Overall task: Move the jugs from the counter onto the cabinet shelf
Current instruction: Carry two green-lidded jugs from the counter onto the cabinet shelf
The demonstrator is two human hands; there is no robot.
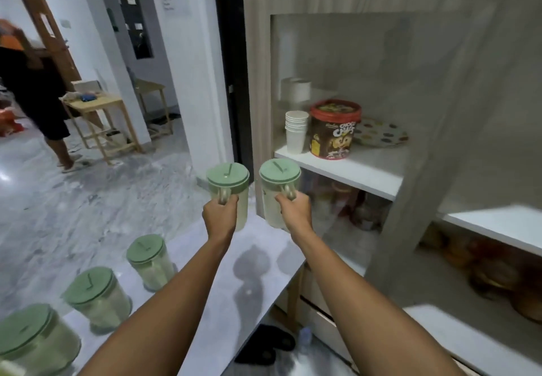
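I hold two clear jugs with green lids in the air above the far end of the counter (pixel 205 281). My left hand (pixel 220 217) grips the handle of the left jug (pixel 228 179). My right hand (pixel 294 209) grips the handle of the right jug (pixel 279 176), which hangs just in front of and below the white cabinet shelf (pixel 346 167). Three more green-lidded jugs stand on the counter at the lower left: one (pixel 148 258) nearest my arms, a second (pixel 95 296) behind it, a third (pixel 29 337) at the frame's corner.
On the shelf stand a stack of white paper cups (pixel 296 135), a red-lidded cereal tub (pixel 334 129) and a dotted plate (pixel 381 135). Blurred jars fill the shelf below. A person stands at the far left beside a wooden table (pixel 99 111). Black slippers (pixel 264 346) lie on the floor.
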